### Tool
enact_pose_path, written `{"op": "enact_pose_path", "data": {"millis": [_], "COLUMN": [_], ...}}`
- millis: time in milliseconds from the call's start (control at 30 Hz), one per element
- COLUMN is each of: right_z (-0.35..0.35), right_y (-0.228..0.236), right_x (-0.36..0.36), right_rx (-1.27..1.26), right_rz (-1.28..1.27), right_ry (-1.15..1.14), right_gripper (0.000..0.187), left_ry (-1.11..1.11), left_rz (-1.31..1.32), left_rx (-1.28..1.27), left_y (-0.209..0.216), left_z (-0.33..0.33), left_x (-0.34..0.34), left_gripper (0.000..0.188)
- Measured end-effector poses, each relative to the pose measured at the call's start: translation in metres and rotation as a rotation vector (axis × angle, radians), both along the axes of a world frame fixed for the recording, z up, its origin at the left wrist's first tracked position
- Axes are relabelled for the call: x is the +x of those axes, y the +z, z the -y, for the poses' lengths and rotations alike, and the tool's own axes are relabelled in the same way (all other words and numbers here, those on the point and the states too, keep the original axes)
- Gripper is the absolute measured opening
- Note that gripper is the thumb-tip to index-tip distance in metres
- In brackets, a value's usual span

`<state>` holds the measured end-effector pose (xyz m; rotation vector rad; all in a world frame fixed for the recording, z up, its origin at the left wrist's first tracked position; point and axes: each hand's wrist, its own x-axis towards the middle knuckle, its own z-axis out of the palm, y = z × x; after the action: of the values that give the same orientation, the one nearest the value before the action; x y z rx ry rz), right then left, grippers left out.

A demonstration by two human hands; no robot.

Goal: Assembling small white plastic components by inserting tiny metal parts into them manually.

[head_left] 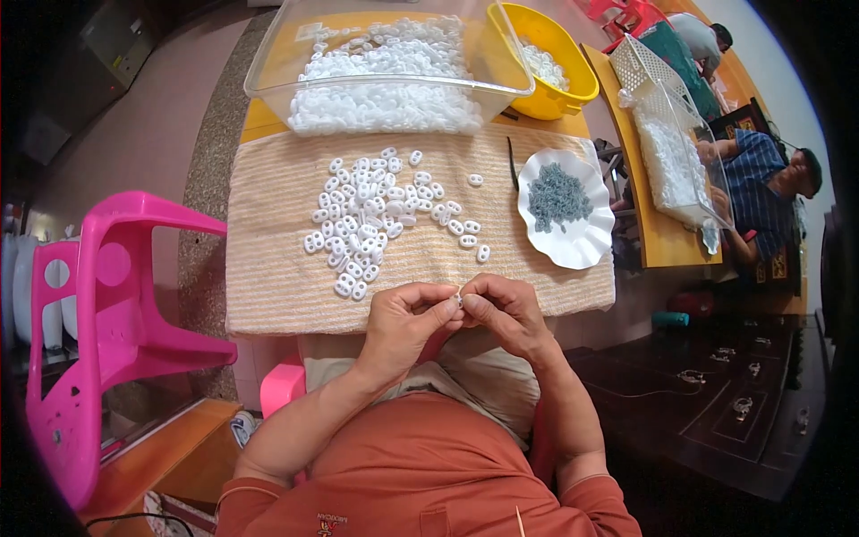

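My left hand and my right hand meet at the near edge of a striped cloth. Thumbs and forefingers of both are pinched together around one tiny pale piece. The fingertips cover most of it, so its kind cannot be told. Beyond my left hand lies a loose heap of white oval plastic pieces, each with two holes. A few such pieces lie scattered to the right of the heap. On a white scalloped plate, ahead and right of my right hand, sits a pile of small grey-blue bits.
A clear plastic bin full of white pieces stands at the back, beside a yellow basin. Pink plastic chair at left. On the right, a person in a striped shirt sits at another table with a clear bin.
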<state>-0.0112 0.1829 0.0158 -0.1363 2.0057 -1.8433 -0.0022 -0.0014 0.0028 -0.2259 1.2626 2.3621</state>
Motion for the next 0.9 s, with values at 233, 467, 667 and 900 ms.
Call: {"op": "enact_pose_path", "data": {"millis": [233, 467, 667, 900], "right_z": [-0.0021, 0.0005, -0.0020, -0.0040], "right_y": [-0.0015, -0.0054, -0.0031, -0.0021], "right_x": [-0.0026, -0.0024, -0.0022, -0.0031], "right_rx": [0.089, -0.056, -0.186, -0.158], "right_rz": [-0.023, 0.077, 0.158, 0.166], "right_ry": [0.035, -0.051, -0.076, -0.023], "right_gripper": [0.016, 0.018, 0.017, 0.020], "left_ry": [-0.010, 0.008, 0.014, 0.011], "left_rz": [-0.068, -0.048, -0.017, 0.008], "left_rx": [-0.086, -0.057, -0.012, 0.007], "left_y": [-0.0029, -0.0051, -0.0036, -0.0030], "left_z": [-0.0008, -0.0015, -0.0003, 0.0005], "left_x": [0.0010, -0.0013, -0.0024, -0.0025], "left_gripper": [0.018, 0.021, 0.021, 0.021]}}
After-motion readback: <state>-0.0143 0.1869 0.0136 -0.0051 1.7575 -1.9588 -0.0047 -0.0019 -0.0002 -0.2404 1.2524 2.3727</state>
